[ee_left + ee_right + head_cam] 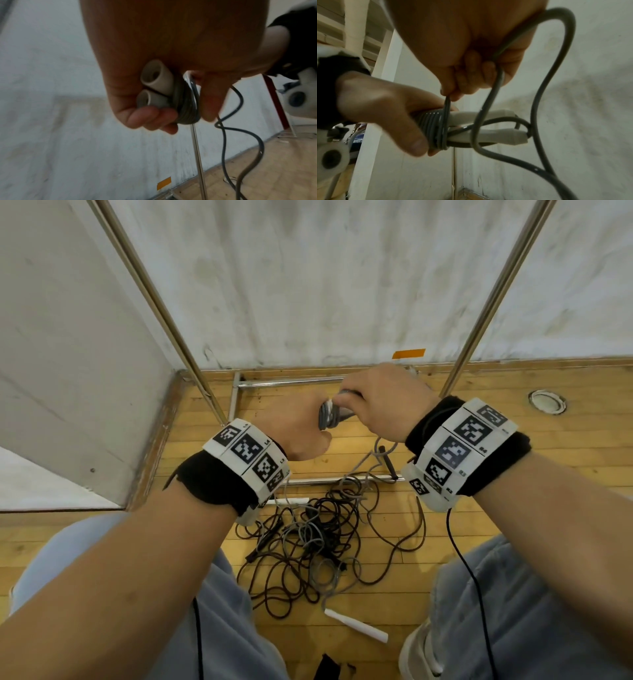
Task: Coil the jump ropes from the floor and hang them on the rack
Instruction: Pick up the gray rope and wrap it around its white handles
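Grey jump rope [436, 127], light, limp, probably slick-coated, wound tight round two white handles [154, 88] clenched in left hand [294, 426]; free cord pinched by right hand [383, 402] over floor tangle [318, 532]; best held at handles.

Black wristbands [212, 484] with white coded marker panels [469, 440]; light blue jeans [219, 628].

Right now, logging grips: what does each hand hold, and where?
Left hand grips the grey rope's two white handles together; right hand pinches its cord beside the wraps.
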